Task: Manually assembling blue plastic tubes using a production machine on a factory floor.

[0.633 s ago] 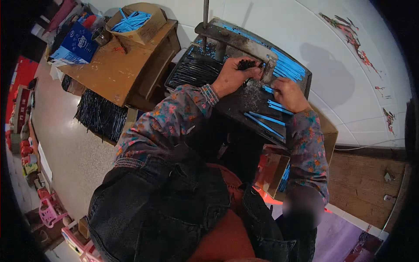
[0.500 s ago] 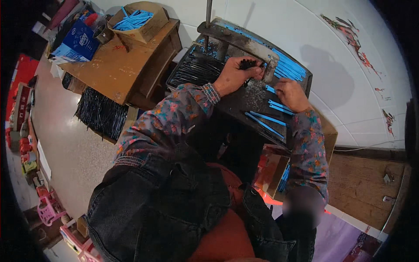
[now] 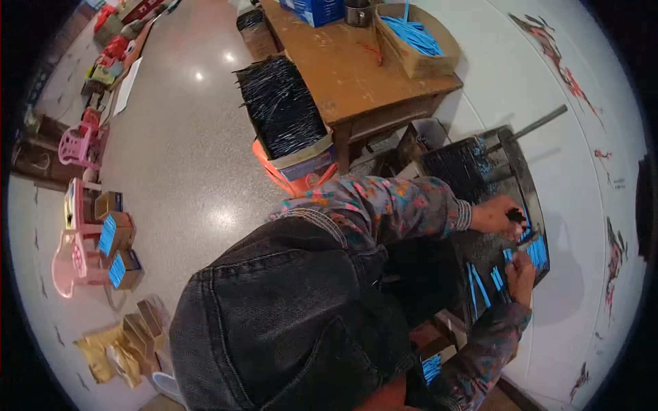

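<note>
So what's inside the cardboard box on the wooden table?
The cardboard box on the wooden table holds a loose heap of thin blue sticks. Whatever lies beneath them, and the box's bottom, is covered.

Single head-worn fisheye view, steeply downward over the person's lap toward the dark work tray [image 3: 524, 171].

Blue sticks [image 3: 480, 286], black tray [image 3: 480, 178], floral multicolour sleeves [image 3: 391, 205], pink chair [image 3: 75, 147].

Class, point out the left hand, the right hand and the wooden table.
left hand [image 3: 499, 216], head view, back of the hand
right hand [image 3: 524, 270], head view, knuckles
wooden table [image 3: 353, 68], head view, bare top
</note>
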Demonstrator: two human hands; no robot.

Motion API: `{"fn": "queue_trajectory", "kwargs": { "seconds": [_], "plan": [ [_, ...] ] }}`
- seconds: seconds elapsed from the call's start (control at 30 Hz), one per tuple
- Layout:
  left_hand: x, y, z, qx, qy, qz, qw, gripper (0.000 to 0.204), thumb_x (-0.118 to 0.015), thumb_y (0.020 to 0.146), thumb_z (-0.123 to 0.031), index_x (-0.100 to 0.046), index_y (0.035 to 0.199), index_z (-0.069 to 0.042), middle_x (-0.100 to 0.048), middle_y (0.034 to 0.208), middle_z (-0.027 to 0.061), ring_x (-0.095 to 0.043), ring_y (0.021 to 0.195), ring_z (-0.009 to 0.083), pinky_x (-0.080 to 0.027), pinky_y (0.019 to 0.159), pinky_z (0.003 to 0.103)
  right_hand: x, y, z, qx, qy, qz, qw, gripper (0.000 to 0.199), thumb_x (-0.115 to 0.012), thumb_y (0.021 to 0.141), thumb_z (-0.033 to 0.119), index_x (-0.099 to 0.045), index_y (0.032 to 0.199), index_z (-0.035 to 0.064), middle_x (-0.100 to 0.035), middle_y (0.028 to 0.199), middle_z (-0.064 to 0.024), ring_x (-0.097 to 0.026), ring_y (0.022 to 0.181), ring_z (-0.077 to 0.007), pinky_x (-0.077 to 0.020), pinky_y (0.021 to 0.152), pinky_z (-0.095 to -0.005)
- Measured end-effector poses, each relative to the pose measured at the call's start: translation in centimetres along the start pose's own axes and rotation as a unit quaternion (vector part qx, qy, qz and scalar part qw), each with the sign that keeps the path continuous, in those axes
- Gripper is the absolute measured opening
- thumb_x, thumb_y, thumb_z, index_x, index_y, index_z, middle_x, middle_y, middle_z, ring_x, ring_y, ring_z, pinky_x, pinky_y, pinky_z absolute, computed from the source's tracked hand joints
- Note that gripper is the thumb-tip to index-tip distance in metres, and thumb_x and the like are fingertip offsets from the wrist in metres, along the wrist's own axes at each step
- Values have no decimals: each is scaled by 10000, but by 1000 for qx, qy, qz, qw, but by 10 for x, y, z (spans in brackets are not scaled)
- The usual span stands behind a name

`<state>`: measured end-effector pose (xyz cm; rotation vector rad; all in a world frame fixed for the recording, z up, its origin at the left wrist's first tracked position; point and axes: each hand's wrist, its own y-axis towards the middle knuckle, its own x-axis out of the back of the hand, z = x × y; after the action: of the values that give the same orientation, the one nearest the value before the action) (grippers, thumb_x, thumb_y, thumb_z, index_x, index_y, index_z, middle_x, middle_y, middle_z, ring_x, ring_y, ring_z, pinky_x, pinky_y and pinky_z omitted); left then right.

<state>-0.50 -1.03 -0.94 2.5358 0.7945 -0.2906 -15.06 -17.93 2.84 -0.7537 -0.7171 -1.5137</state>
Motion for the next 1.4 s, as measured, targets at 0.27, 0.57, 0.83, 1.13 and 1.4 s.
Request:
{"fn": "queue_trajectory", "kwargs": {
  "seconds": [0.27,0.57,0.83,1.13,1.4],
  "plan": [
    [3,8,7,-22,18,-17,999,64,-631,748,5,-574,771,-10,-576,687,-1,-493,604,89,-441,563,245,-11,9,51,51,-20,-152,987,91,-524,843,93,-542,829,4,-530,719,-48,-402,596,-141,-363,555,-266],
    [-5,3,-8,56,-46,-5,997,74,-618,740,24,-559,726,-18,-564,650,1,-481,580,91,-430,548,234,-15,4,29,-91,368,-181,908,69,-565,833,88,-581,840,21,-525,744,0,-407,663,-94,-374,624,-243],
    [7,1,-14,-3,191,-9,981,235,-672,766,-29,-671,999,3,-668,774,27,-527,614,83,-462,596,230,7,6,49,-28,101,-157,982,124,-572,825,104,-566,742,11,-506,686,-3,-415,647,-109,-344,604,-223],
    [3,-4,-27,51,32,35,998,187,-618,825,-32,-652,1001,23,-668,862,47,-571,763,83,-465,701,213,-4,22,-34,83,-180,-181,963,359,-627,753,128,-579,1094,25,-588,980,-121,-552,881,-318,-460,753,-378],
    [4,-6,-23,39,44,46,997,156,-583,860,-30,-631,1003,10,-627,844,13,-524,781,82,-442,746,211,-9,10,-41,6,-328,-160,931,368,-575,746,62,-581,1114,38,-611,950,-86,-553,731,-278,-464,659,-345]
  ]
}}
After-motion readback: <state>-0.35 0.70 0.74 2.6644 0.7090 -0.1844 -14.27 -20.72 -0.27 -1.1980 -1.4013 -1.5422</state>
